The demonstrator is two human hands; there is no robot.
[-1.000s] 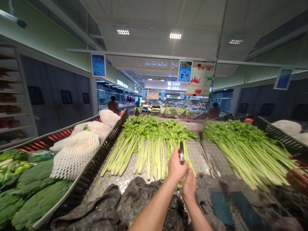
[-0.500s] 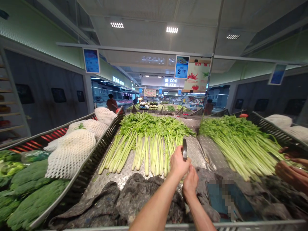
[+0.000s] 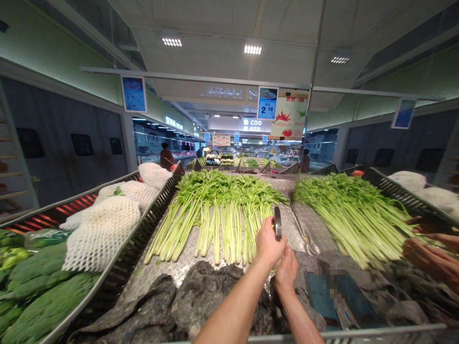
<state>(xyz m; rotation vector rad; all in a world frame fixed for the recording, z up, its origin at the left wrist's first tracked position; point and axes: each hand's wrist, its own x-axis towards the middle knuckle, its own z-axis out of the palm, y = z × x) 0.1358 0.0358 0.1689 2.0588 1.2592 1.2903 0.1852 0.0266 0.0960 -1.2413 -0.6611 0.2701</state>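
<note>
A slim, dark, curved tool (image 3: pixel 278 223) with a shiny edge stands up out of my left hand (image 3: pixel 269 242), whose fingers are closed around it; its kind is unclear. Pressed close below is my right hand (image 3: pixel 287 268), its fingers curled toward the left one, and whatever they hold is hidden. Both hands are over the front right of a row of celery (image 3: pixel 218 220), which lies with leaves to the back and pale stalk ends to the front. A dark grey crumpled cloth (image 3: pixel 208 298) is spread below my forearms on the metal display (image 3: pixel 150 279).
At left, a black slatted crate (image 3: pixel 143 229) holds broccoli (image 3: pixel 39 282) and produce in white foam nets (image 3: pixel 107 229). On the right, a mirror (image 3: pixel 304 210) reflects celery and hands. A phone-like flat dark object (image 3: pixel 322 298) appears near the front right. Price signs (image 3: pixel 267 103) hang above.
The view has shifted slightly, so the display sits a little more to the left. Both hands keep nearly the same pose, with the tool still upright in the left.
</note>
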